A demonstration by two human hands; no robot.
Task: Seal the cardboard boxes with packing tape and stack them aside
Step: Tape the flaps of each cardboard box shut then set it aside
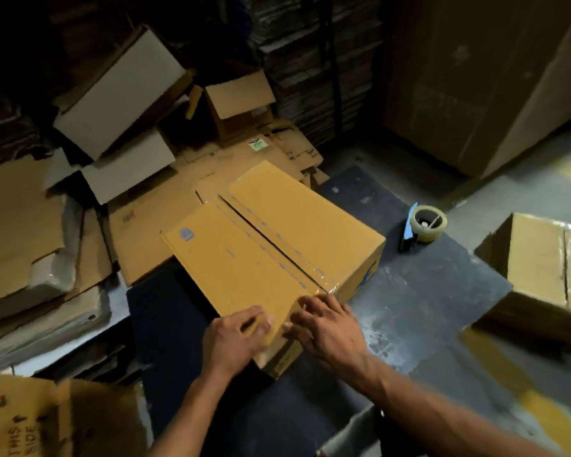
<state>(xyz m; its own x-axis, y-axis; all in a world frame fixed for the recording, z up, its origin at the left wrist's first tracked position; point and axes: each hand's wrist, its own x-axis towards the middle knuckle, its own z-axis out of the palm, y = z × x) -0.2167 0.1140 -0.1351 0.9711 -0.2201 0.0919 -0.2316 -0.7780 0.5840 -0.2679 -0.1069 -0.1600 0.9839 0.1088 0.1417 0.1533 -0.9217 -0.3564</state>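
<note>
Cardboard box (271, 252) — flat, glossy-taped seam — pressed by left hand (234, 338) and right hand (327, 328), each grip loosely open.

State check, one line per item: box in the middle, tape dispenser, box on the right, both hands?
Middle box: flaps closed, clear tape along the seam.
Tape dispenser: lying on the dark mat, untouched, apart from the box.
Right box: closed, taped, set aside.
Left hand: fingers curled on the box's near end.
Right hand: fingers pressing the tape end down.
</note>
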